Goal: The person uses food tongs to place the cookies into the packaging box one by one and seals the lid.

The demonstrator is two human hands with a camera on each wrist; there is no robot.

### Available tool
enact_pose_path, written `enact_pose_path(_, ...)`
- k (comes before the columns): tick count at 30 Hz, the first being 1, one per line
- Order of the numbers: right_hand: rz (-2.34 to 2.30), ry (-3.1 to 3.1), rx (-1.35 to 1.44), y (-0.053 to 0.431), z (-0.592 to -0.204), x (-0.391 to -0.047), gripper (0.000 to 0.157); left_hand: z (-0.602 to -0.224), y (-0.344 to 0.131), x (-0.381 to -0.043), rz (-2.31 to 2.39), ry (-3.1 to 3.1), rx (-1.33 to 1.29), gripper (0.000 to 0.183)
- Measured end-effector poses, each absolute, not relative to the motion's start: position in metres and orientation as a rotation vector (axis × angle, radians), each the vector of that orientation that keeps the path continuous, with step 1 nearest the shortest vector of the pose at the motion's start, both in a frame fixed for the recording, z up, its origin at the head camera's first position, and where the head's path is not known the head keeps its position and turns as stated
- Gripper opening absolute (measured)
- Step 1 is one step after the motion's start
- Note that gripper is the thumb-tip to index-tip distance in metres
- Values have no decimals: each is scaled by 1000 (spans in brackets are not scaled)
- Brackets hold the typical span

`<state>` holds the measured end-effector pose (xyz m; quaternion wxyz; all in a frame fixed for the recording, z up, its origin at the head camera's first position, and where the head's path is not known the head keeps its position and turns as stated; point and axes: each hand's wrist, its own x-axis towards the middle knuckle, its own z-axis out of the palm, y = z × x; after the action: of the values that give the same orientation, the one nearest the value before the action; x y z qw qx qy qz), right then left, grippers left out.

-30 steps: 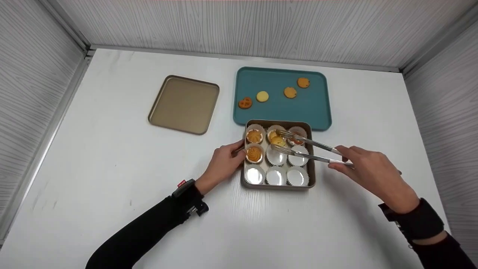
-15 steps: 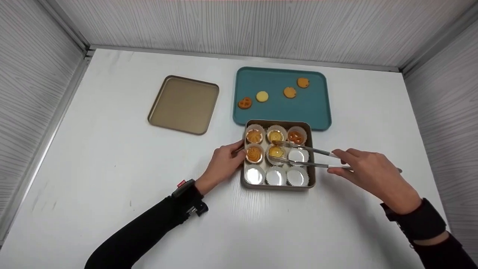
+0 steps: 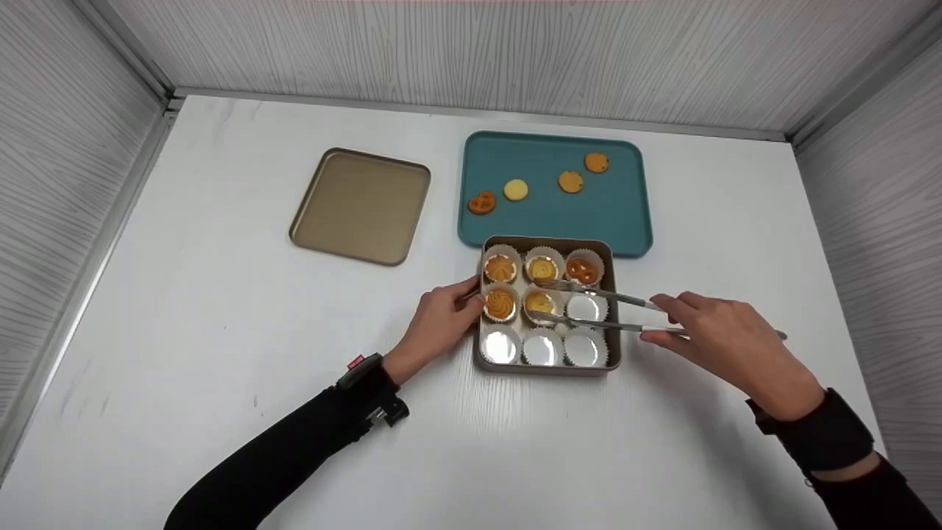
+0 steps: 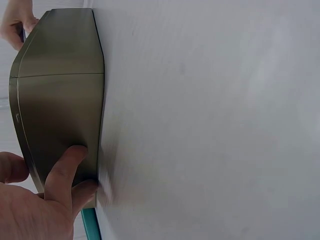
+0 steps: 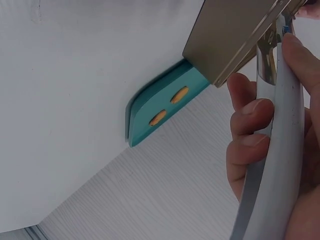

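White table, grey wood-grain wall behind. Boxy metal tin sits right by teal tray, pleated cups inside. Left hand grips tin's side; right hand clasps metal tongs, tips at centre cookie. Only left wrist view shows the tin's seamed outer wall.
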<state>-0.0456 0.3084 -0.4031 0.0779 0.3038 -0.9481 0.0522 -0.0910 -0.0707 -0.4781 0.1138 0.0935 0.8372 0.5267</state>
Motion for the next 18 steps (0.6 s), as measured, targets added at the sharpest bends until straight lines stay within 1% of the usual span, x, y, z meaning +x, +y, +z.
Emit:
enact_pose_path(11, 262, -2789, 890, 314, -407, -49, 46, -478, -71, -90, 1568, 2443, 271, 49)
enact_pose_path(18, 378, -2721, 759, 317, -413, -61, 47, -479, -71, -91, 1579, 2440, 266, 48)
